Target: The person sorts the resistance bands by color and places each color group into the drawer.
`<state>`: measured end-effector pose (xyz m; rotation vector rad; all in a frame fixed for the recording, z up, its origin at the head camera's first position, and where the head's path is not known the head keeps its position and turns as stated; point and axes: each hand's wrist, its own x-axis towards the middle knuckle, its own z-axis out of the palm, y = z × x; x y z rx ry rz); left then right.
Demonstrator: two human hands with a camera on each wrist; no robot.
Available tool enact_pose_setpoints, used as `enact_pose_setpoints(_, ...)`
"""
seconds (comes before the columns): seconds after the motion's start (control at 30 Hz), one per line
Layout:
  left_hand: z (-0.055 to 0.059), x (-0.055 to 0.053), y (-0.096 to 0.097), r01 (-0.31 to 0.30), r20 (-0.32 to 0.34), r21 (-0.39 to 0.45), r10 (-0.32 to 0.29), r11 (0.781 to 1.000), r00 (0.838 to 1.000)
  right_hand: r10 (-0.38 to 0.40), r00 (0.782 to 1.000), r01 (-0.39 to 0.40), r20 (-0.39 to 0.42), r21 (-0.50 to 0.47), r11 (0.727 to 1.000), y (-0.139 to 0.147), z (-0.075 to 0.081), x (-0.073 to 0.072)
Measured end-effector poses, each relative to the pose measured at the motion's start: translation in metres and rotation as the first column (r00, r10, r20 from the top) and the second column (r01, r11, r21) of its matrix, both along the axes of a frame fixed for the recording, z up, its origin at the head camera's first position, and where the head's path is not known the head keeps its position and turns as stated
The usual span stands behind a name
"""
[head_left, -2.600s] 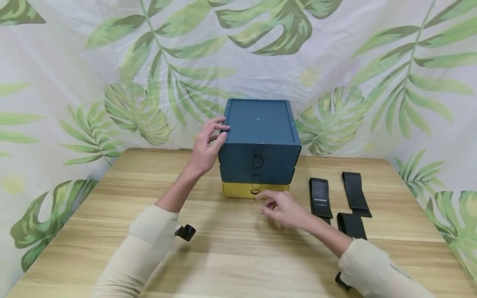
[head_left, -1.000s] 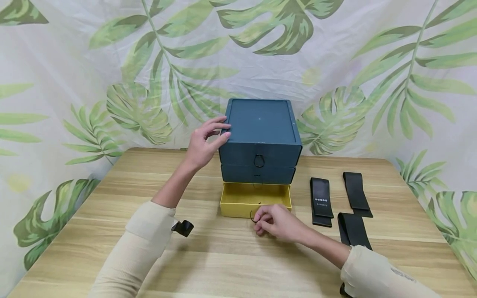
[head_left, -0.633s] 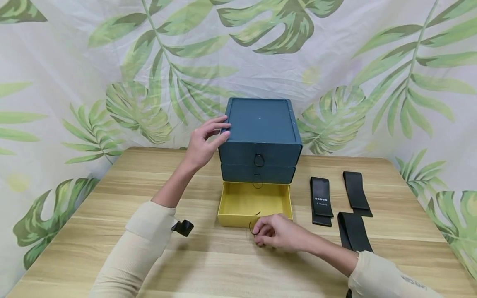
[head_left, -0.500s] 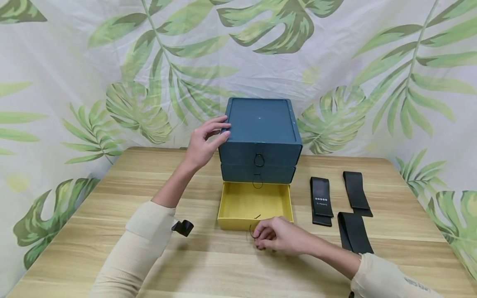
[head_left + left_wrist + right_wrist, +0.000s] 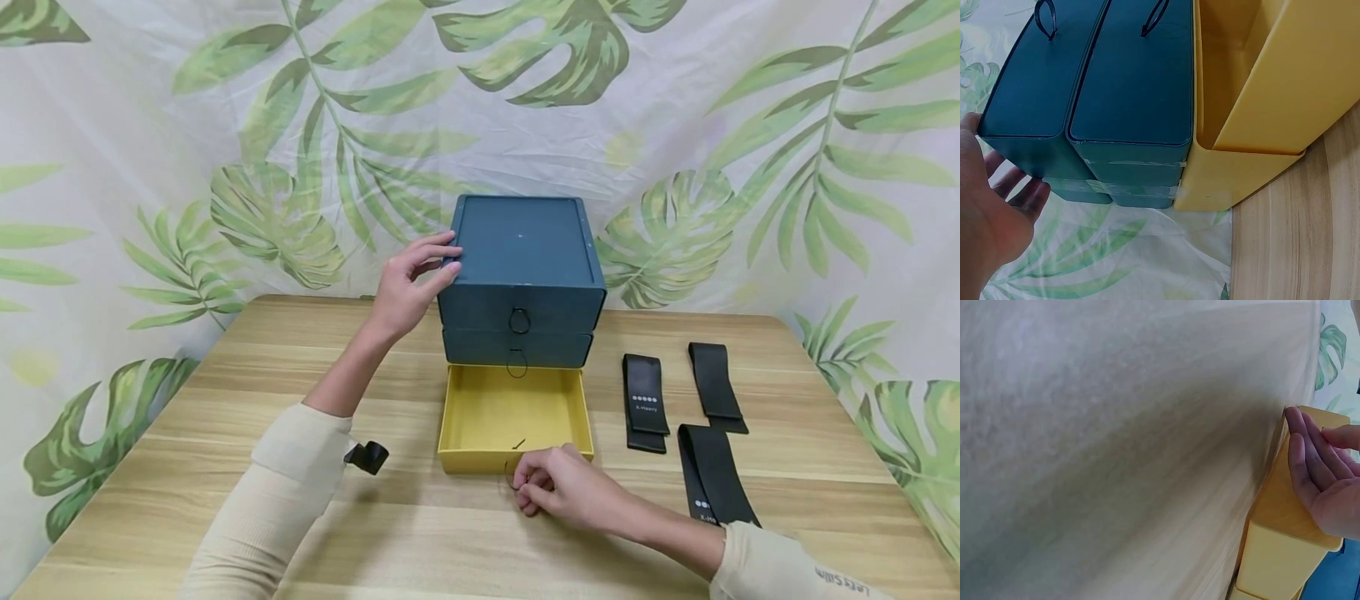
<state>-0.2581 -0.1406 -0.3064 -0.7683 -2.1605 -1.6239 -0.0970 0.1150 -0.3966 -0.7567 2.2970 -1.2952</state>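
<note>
A stack of two dark blue drawer units (image 5: 521,242) stands on a yellow unit, whose yellow drawer (image 5: 472,463) is pulled well out. My left hand (image 5: 408,292) rests with loosely bent fingers on the stack's upper left edge; in the left wrist view the left hand (image 5: 994,206) lies against its side. My right hand (image 5: 562,487) pinches the thin black pull loop (image 5: 507,475) at the front of the yellow drawer. In the right wrist view the right hand (image 5: 1329,475) is beside the drawer front (image 5: 1294,500), and the loop is hidden. Only a short dark strip shows inside the drawer.
Three folded black resistance bands lie on the table right of the stack: one marked band (image 5: 645,404), one farther back (image 5: 716,385), one nearer (image 5: 716,475). Black loops (image 5: 519,321) hang on the blue fronts. A leaf-print cloth (image 5: 360,125) hangs behind the table.
The yellow drawer, closed at first, has slid out toward me with my right hand, which took hold of its loop. My left hand has stayed at the stack's left edge.
</note>
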Motion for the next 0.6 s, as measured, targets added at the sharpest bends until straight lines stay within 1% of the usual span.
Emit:
enact_pose_setpoints(0.23, 0.001, -0.001, 0.0, 0.012, -0.002, 0.004, -0.012, 1.0, 1.0, 0.061, 0.998, -0.061, -0.001, 0.015, 0.998, 0.0, 0.0, 0.003)
enact_pose_setpoints(0.3, 0.001, -0.002, 0.0, 0.013, 0.001, 0.001, -0.013, 1.0, 1.0, 0.089, 0.996, -0.089, -0.001, 0.026, 0.996, 0.001, 0.001, 0.002)
enact_pose_setpoints(0.37, 0.001, -0.001, 0.0, 0.013, 0.005, -0.003, -0.013, 1.0, 1.0, 0.133, 0.991, -0.133, 0.003, 0.036, 0.99, 0.004, 0.006, 0.001)
enact_pose_setpoints(0.47, 0.002, -0.001, -0.001, 0.012, 0.006, -0.011, -0.012, 1.0, 1.0, 0.223, 0.974, -0.224, 0.032, 0.04, 0.974, 0.012, 0.02, -0.002)
enact_pose_setpoints(0.53, 0.002, 0.0, -0.001, 0.012, 0.005, -0.012, -0.012, 1.0, 1.0, 0.295, 0.954, -0.297, 0.056, 0.037, 0.954, 0.021, 0.033, -0.007)
enact_pose_setpoints(0.6, 0.002, 0.0, -0.001, 0.015, 0.006, -0.008, -0.015, 1.0, 1.0, 0.357, 0.931, -0.36, 0.083, 0.026, 0.933, 0.033, 0.045, -0.014)
